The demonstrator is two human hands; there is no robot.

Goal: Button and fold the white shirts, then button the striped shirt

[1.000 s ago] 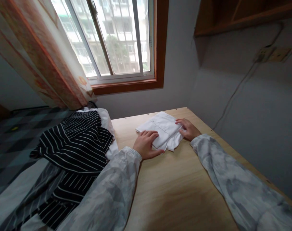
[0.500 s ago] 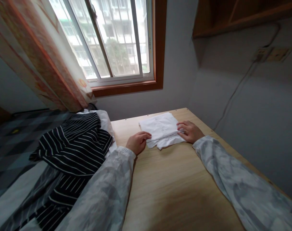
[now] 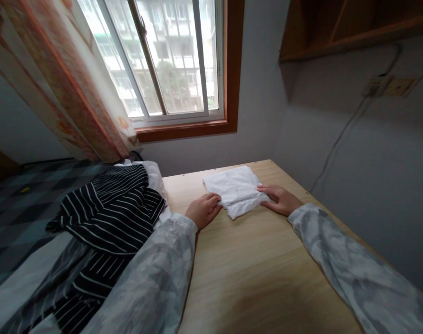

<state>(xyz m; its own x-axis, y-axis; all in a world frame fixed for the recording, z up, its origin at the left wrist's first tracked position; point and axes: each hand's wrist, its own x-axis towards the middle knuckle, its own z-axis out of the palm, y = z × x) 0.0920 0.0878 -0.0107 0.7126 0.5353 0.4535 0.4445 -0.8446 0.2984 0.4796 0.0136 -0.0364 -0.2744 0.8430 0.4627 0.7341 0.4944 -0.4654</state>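
Observation:
A white shirt (image 3: 236, 183) lies folded into a flat bundle on the wooden tabletop, small buttons showing on its upper side. One loose flap sticks out along its near edge. At the near left corner, my left hand (image 3: 204, 209) has its fingers closed on the fabric. My right hand (image 3: 281, 199) grips the near right edge, fingers above and thumb lower down. Part of the cloth under the fingertips is hidden.
Left of the table (image 3: 228, 278) lies a heap with a black-and-white striped garment (image 3: 110, 208) and white cloth, beside a checked bed cover (image 3: 9, 218). Behind are a curtain (image 3: 68, 83) and window (image 3: 169, 65). A shelf (image 3: 364, 41) and cable (image 3: 333, 148) are at right.
My right hand has shifted slightly toward me and to the right, now holding the near right edge. The left fingers have curled further around the near left corner. The loose flap looks narrower.

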